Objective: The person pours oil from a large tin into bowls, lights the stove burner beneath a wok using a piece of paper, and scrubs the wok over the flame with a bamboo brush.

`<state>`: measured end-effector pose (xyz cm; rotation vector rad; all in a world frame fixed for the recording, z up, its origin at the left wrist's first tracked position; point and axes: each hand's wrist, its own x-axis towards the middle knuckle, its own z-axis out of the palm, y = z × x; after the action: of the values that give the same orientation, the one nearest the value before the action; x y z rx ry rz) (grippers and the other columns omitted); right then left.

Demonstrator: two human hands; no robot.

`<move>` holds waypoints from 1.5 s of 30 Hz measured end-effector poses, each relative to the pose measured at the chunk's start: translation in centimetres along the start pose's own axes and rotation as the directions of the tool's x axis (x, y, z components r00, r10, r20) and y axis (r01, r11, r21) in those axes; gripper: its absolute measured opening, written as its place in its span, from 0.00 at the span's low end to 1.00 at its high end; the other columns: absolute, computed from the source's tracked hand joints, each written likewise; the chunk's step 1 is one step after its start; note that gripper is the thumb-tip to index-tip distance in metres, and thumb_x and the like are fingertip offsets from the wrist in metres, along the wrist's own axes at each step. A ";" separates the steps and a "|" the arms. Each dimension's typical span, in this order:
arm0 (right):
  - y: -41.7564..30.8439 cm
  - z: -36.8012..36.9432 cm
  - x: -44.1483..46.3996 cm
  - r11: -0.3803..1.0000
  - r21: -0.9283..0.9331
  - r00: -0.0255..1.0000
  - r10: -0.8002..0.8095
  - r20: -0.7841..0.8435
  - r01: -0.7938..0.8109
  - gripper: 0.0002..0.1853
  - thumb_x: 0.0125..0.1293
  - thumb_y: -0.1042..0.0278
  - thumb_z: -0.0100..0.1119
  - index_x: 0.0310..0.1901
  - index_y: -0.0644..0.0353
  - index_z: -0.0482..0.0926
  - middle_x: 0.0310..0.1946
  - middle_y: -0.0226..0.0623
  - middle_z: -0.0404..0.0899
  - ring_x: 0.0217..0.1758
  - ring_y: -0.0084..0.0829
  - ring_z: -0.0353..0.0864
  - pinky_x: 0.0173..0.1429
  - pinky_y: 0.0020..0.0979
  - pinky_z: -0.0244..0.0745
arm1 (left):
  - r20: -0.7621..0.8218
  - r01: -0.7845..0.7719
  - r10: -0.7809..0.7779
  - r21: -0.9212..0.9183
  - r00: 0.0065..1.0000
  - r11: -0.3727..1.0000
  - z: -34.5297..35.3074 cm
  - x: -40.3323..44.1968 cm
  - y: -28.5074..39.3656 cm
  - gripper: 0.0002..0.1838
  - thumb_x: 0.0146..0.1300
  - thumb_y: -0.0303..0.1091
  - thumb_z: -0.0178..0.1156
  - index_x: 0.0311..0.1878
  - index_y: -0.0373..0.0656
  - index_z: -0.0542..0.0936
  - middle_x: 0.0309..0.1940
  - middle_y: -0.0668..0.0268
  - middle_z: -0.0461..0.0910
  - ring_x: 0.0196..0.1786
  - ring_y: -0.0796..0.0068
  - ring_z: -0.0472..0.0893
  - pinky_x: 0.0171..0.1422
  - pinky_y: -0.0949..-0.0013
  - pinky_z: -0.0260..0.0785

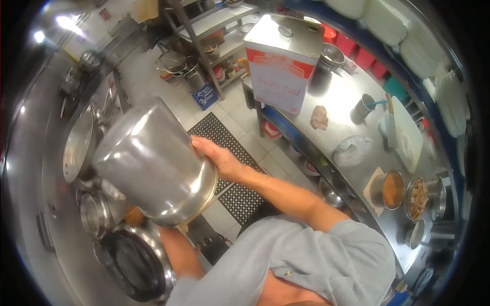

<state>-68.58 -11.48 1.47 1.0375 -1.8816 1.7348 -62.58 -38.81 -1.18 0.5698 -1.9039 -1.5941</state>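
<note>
A large steel pot [148,158] is held up in front of my body, tilted, with its rounded base toward the upper left and its rim toward the lower right. My right hand [219,158] grips its right side near the rim, fingers wrapped against the metal. My left forearm reaches up from below to the pot's underside; the pot hides my left hand and its fingers. Below and left of the pot are a black oval pan [130,265] and several steel pans, one of them a wide pan [79,145]. The inside of the pot is not visible.
On the right, a steel counter [337,122] bears a large soya oil tin [280,66], a steel cup [363,107], a cleaver [391,130], a white board [408,137] and containers of food. Black perforated mats [219,132] lie on the floor. A shelf rack [219,23] stands ahead.
</note>
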 end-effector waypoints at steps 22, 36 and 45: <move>5.3 -32.5 23.4 0.040 -0.913 0.687 0.671 -0.278 -0.407 0.13 0.60 0.69 0.53 0.37 0.71 0.81 0.42 0.59 0.81 0.46 0.54 0.82 0.50 0.47 0.76 | 0.222 0.605 -0.614 0.114 0.758 0.788 9.3 2.0 -14.7 0.24 0.68 0.36 0.50 0.61 0.29 0.66 0.49 0.48 0.76 0.40 0.56 0.84 0.34 0.58 0.82; 7.6 -36.8 21.1 0.297 -0.569 0.597 0.655 -0.463 -0.767 0.12 0.57 0.62 0.57 0.23 0.61 0.82 0.20 0.33 0.78 0.25 0.23 0.74 0.33 0.30 0.68 | 0.664 0.504 -0.443 0.113 0.603 0.856 20.2 16.0 -11.7 0.23 0.71 0.41 0.49 0.57 0.28 0.72 0.46 0.50 0.79 0.40 0.60 0.84 0.38 0.61 0.80; 5.9 -32.6 20.6 0.427 -0.304 0.521 0.623 -0.583 -0.851 0.18 0.58 0.69 0.55 0.49 0.64 0.81 0.30 0.39 0.83 0.29 0.26 0.81 0.32 0.31 0.74 | 0.790 0.609 -0.420 0.075 0.447 0.789 28.3 17.6 -4.5 0.27 0.70 0.43 0.49 0.60 0.24 0.67 0.52 0.45 0.75 0.47 0.53 0.82 0.43 0.56 0.81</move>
<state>-92.97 14.41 17.48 -0.5057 -2.5125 1.3722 -94.84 -30.59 -5.96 0.4024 -2.1897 -2.8058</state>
